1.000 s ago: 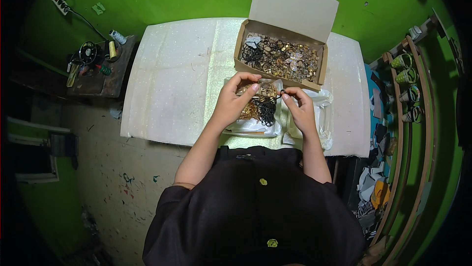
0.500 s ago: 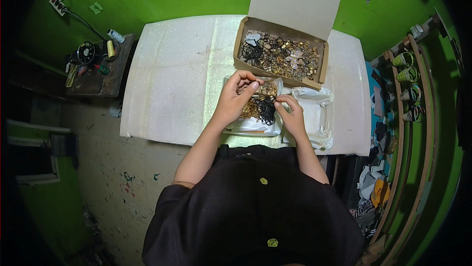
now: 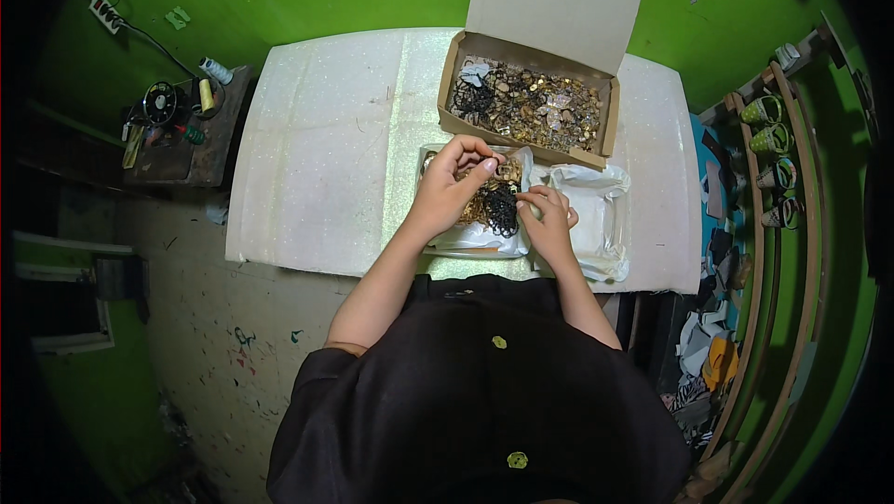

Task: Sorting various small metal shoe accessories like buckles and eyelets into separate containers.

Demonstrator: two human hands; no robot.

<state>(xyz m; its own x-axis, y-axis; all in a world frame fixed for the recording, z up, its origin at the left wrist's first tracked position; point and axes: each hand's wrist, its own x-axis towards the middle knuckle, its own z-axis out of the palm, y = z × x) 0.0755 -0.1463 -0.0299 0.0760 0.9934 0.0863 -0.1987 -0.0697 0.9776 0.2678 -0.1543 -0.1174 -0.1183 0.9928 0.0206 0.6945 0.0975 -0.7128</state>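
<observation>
My left hand (image 3: 451, 186) is above a small paper-lined box (image 3: 447, 245), thumb and fingertips pinched together. What they hold, if anything, is too small to make out. My right hand (image 3: 550, 223) is closed at the fingertips by the box's right side, beside a heap of black ring-like pieces (image 3: 501, 212); any piece in its grip cannot be made out. Gold-coloured pieces (image 3: 473, 214) lie left of the black heap, partly hidden by my left hand. Just beyond stands a larger open cardboard box (image 3: 521, 145) full of mixed gold, dark and sparkling trinkets (image 3: 549, 111).
A shallow white paper-lined tray (image 3: 585, 214) sits right of my right hand. The large box's lid (image 3: 556, 9) stands raised against the green wall. Everything rests on a glittery white tabletop (image 3: 317, 150). Thread spools (image 3: 207, 94) stand at left; a wooden rack (image 3: 759, 225) is at right.
My right hand has drawn slightly down and left, its fingers curling more. The left hand stays pinched above the small box, its fingertips shifted slightly right.
</observation>
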